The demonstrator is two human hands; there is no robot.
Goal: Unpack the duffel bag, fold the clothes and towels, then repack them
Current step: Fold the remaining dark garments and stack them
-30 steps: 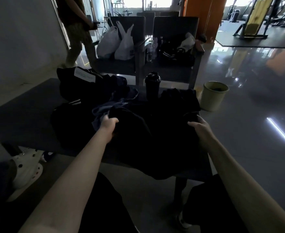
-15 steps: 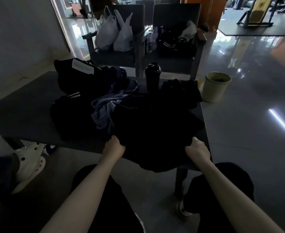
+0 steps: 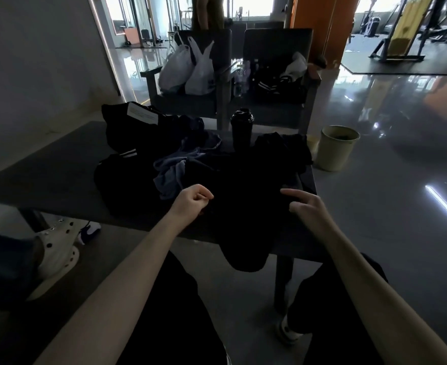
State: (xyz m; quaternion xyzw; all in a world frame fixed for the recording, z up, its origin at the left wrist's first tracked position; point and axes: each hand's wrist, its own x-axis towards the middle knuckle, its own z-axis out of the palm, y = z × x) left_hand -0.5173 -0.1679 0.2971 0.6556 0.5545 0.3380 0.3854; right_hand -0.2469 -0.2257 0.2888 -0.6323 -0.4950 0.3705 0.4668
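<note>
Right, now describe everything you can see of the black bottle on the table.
The black bottle stands upright near the far edge of the table. It looks like an opaque plastic shaker: a slightly tapering body under a wider lid with a small cap on top, apparently closed. No label or contents show in the dim light. Black clothes lie around its base on the right and front, hiding its foot; whether they touch it is unclear. The left hand and right hand are away from it.
</note>
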